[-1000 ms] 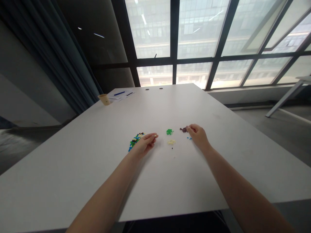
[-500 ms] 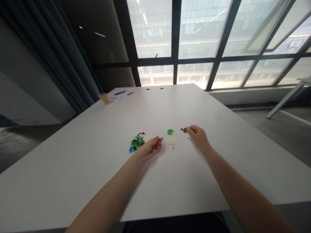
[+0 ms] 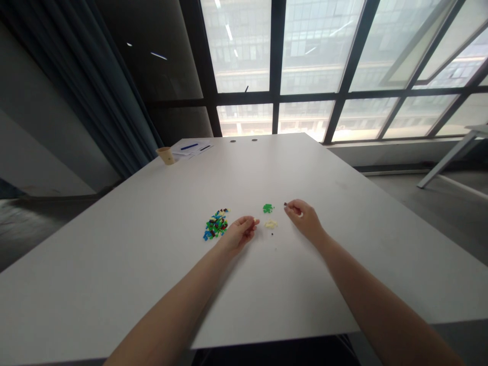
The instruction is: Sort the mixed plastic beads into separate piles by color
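Small mixed-colour pieces lie in a pile (image 3: 216,225) on the white table (image 3: 244,295), left of my left hand (image 3: 241,232). That hand is closed, its thumb and fingertips pinched around something pale and too small to name. Right of it are a cluster of green pieces (image 3: 268,208) and a cluster of pale yellow pieces (image 3: 271,224). My right hand (image 3: 304,217) is closed in a pinch over the dark brown pieces (image 3: 285,204), most of which it hides; whatever its fingertips hold is too small to make out. One tiny dark piece (image 3: 272,234) lies below the yellow cluster.
A paper cup (image 3: 166,156) stands at the table's far left edge, beside papers (image 3: 186,152) with a blue pen (image 3: 189,147) on them. Two dark round discs lie near the far edge. Large windows rise behind the table.
My right hand has shifted left, over the brown pieces, and now hides the small blue pieces seen before. My left hand has moved slightly right and down, still pinched.
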A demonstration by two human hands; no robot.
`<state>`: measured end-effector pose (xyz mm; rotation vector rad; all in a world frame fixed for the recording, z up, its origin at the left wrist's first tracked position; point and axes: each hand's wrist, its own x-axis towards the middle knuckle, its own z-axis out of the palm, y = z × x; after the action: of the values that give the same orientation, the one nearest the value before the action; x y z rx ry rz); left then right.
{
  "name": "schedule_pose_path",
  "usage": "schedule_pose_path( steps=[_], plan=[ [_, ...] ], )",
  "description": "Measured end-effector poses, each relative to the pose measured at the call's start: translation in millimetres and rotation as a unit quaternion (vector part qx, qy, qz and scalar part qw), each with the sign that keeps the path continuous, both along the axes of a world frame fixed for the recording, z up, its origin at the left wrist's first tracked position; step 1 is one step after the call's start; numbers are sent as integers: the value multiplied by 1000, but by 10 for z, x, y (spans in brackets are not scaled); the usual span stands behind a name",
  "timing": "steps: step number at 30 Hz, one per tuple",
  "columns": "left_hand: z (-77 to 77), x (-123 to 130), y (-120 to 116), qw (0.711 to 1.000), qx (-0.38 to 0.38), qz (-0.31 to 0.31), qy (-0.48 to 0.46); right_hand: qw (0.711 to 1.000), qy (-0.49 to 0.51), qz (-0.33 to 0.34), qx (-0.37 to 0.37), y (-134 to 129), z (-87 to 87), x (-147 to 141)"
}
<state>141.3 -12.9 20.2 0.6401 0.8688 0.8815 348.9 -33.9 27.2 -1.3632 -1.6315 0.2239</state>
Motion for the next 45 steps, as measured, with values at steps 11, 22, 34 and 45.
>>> schedule_pose_path(
  steps=[11,22,34,45],
  plan=[
    [-70,47,-90,995,57,-85,20,987,-28,152,34,-184,-34,-445],
    [-91,67,-67,995,37,-81,39,994,-39,99,27,-72,-77,-267],
    [13,25,7,999,-8,-13,51,990,-107,9,-93,278,-511,-13],
    [42,7,1,998,-11,-12,53,988,-119,20,-94,273,-545,-83]
  ],
)
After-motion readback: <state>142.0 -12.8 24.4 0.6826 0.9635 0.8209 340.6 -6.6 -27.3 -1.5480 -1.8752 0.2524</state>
